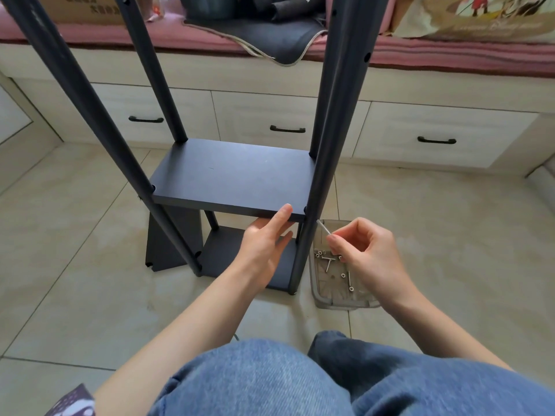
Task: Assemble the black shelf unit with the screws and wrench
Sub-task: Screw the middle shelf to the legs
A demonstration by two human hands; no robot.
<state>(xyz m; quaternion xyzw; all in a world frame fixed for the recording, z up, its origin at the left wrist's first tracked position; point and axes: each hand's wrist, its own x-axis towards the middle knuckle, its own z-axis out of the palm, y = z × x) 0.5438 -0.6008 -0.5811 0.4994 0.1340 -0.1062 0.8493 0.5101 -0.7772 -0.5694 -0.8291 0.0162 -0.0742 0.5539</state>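
Here the black shelf unit [231, 181] stands on the tiled floor [90, 280], four dark round posts rising past the top of the view, with an upper shelf board [231, 175] and a lower board [222, 253] fitted between them. The left hand [265, 238] grips the front edge of the upper board, thumb lying on top and the other fingers curled beneath it, just beside the front right post [324, 163]. The right hand [365, 250] sits on the other side of that post, its fingertips pinching a thin silver screw [323, 227] whose far tip touches the post just below the level of the board. Directly under this hand lies a clear plastic tray [339, 298] on the floor, touching the foot of the post and holding loose screws and nuts [329, 261]. Beyond the left grip a spare black panel [171, 235] leans behind the front left post. Farther off runs a pale drawer cabinet [285, 115] topped by a pink cushion [450, 52]. The person's blue jeans [270, 379] fill the near edge.
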